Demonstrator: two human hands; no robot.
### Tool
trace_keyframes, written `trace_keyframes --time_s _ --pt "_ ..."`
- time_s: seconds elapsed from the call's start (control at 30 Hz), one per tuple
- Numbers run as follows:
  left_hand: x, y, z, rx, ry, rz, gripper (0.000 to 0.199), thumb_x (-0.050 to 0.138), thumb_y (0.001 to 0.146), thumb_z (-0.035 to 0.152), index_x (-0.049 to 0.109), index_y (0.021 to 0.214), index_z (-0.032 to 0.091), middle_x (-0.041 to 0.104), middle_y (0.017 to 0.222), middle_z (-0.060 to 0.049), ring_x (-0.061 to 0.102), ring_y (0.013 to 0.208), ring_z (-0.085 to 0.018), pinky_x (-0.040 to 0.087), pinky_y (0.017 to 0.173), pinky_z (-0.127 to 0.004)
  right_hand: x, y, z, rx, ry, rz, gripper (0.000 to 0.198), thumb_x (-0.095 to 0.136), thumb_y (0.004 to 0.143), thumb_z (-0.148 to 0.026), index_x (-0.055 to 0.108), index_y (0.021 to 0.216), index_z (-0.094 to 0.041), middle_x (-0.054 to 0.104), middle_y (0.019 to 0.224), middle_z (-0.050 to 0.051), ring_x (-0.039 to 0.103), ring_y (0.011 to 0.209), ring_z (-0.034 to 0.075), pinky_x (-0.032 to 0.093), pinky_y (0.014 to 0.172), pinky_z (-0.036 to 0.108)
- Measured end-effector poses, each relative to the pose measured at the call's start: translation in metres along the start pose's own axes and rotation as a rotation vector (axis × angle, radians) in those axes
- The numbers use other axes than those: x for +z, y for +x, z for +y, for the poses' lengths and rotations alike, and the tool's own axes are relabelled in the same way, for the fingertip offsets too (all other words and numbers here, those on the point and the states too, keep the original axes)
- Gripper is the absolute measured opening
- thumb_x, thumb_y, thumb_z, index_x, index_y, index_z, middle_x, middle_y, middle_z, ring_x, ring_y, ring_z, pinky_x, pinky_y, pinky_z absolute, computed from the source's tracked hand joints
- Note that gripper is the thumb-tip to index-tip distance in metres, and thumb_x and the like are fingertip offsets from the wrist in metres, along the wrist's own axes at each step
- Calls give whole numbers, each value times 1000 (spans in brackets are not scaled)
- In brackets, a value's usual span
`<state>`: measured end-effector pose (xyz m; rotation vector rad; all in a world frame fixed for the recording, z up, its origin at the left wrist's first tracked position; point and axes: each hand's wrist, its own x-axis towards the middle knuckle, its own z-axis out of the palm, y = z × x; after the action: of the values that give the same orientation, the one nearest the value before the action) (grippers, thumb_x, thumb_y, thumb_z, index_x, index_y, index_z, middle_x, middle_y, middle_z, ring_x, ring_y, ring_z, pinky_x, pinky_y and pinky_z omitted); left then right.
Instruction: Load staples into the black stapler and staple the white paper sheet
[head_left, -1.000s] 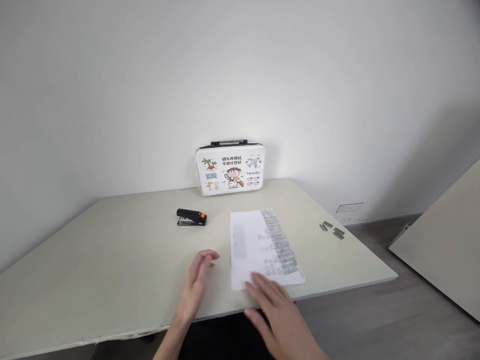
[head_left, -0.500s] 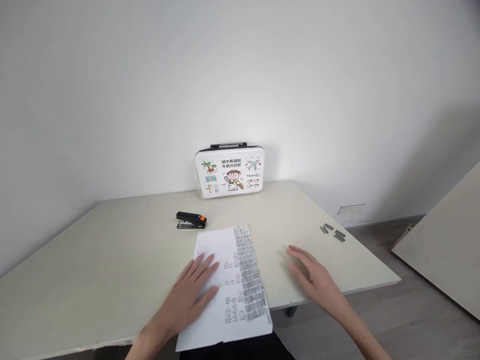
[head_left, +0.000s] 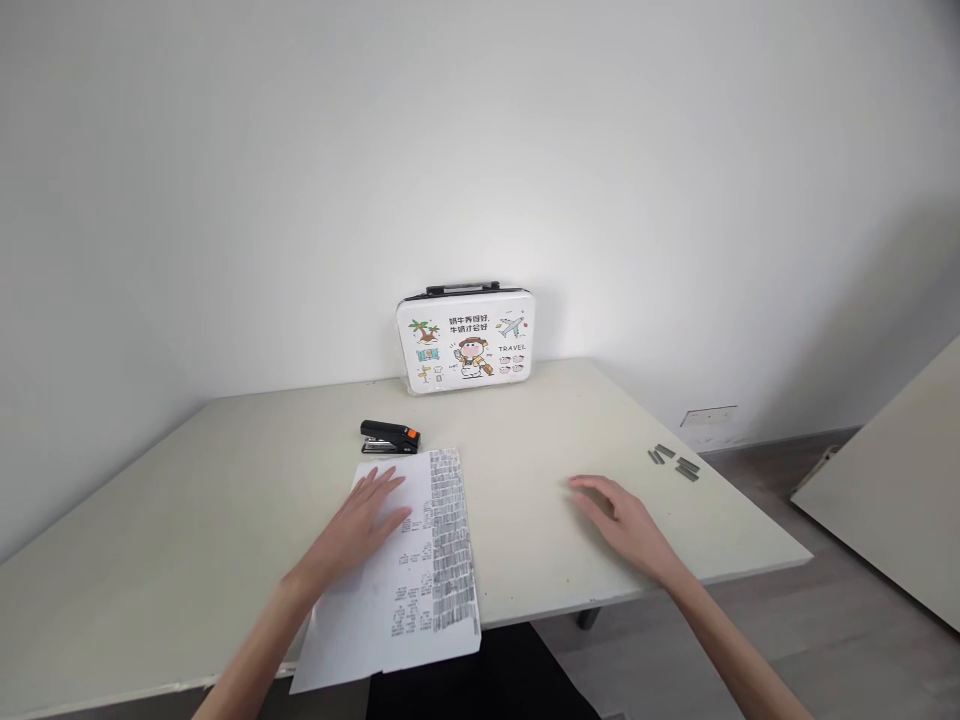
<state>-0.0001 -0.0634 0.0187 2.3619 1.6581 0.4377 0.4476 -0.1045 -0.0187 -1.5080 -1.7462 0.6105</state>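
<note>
The person's left hand [head_left: 351,535] lies palm down on the printed paper [head_left: 375,620], its fingers straight and slightly spread, thumb wide of them. The paper is in the lower middle of the frame, its bottom edge jutting past the edge of the table [head_left: 525,540]. Right of center, the right hand [head_left: 622,522] has loosely bent fingers with a narrow gap to the thumb; whether it touches the table cannot be told. A black stapler [head_left: 390,438] sits just above the paper's top edge, and staples [head_left: 687,473] lie at right.

The paper [head_left: 397,575] is grey-banded white, the stapler [head_left: 385,432] black and orange.
</note>
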Motion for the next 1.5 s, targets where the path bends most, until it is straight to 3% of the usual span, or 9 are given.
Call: trace_keyframes --time_s 0.13,0.3,0.47,0.73,0.9,1.1,1.27,1.5 --pt "15 32 12 -37 -45 -18 70 45 99 67 46 156 26 32 168 -9 17 158 -36 19 126 -57 4 -1 -1 -17 -12 -21 45 41 102 -59 67 125 -29 67 137 10 67 112 28 59 72 35" --pt "29 36 -1 -69 58 47 68 37 102 66 42 159 28 27 170 -6 16 158 -34 9 127 -60 4 -5 1 -32 -26 -30 45 41 103 -58 66 127 -30 66 138 10 65 119 29 60 77 36" --pt "26 34 -20 -84 143 62 66 32 103 64 41 159 30 29 170 -3 18 159 -32 9 127 -58 4 -5 4 -33 -53 -20 43 41 103 -58 67 126 -31 66 138 8 67 115 28 59 72 34" --pt "15 50 -20 -148 156 17 68 29 103 64 40 159 27 26 171 -3 16 159 -32 9 127 -58 4 -5 3 -40 -40 -24 44 40 103 -58 68 124 -30 67 137 9 66 116 29 58 69 34" --pt "-2 30 -43 -78 80 71 65 30 103 63 45 155 25 39 166 -5 21 158 -29 12 129 -53 3 -6 0 -35 -22 -27 46 40 103 -59 68 123 -30 67 137 10 66 118 30 59 68 34" --pt "-21 -3 -79 -187 -48 175 65 37 100 64 51 148 24 46 161 -6 40 150 -30 30 125 -47 3 -5 3 -50 -39 -20 43 42 103 -59 70 120 -31 68 136 8 67 117 29 59 65 32" --pt "-15 0 -78 -157 50 186 68 45 95 63 52 146 20 49 159 -9 41 149 -32 28 126 -47 3 -6 4 -23 -9 -34 42 42 103 -58 69 123 -32 66 139 7 65 120 28 59 68 33" --pt "-14 -1 -76 -145 83 173 65 43 97 62 50 147 21 48 160 -9 40 150 -30 26 127 -47 3 -7 1 -15 -4 -16 42 42 103 -59 69 120 -32 68 136 7 67 117 28 59 69 33"
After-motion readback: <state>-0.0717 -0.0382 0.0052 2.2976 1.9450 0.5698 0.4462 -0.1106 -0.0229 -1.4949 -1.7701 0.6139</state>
